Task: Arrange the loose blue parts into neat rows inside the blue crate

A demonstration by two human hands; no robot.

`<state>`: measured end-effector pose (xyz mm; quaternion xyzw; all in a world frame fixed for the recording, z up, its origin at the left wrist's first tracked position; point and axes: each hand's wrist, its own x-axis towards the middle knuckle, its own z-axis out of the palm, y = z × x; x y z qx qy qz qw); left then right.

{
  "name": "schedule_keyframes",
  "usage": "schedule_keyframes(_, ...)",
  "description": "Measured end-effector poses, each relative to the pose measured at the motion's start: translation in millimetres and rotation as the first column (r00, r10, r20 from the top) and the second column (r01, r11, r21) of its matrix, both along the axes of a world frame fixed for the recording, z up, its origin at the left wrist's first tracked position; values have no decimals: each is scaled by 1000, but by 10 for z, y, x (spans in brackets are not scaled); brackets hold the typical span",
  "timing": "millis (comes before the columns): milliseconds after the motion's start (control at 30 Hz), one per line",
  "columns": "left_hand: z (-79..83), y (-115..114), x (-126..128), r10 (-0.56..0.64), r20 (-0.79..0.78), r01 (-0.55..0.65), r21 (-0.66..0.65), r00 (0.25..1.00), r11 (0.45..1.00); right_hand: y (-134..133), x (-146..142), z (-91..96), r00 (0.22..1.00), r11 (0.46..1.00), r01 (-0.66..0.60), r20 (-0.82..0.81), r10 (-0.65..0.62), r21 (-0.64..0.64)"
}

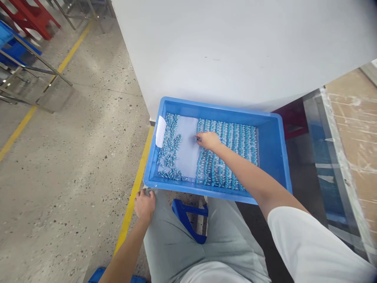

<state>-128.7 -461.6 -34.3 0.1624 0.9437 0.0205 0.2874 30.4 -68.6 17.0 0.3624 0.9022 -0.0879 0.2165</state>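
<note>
A blue plastic bin (pixel 273 145) sits in front of my knees. Its floor holds rows of small light-blue parts (pixel 235 141) on the right, a bare pale sheet (pixel 187 147) in the middle and a loose heap of the same parts (pixel 170 151) on the left. My right hand (pixel 208 140) reaches into the bin, fingers pinched at the left end of the rows on something too small to make out. My left hand (pixel 145 204) rests curled on my left knee, just below the bin's near rim.
A white wall or panel (pixel 235 51) rises behind the bin. A blue stool (pixel 188 220) shows between my legs. Yellow floor lines (pixel 132 204) run past the bin. Metal frames (pixel 26 70) stand at far left, a film-covered brown table (pixel 353 129) at right.
</note>
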Motion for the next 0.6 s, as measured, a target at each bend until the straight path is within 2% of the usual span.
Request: schedule_keyframes(600,-5,-9,-2,-6,4,6,-4,1000,1000,20,41,62,997,998,59,42,-61,29)
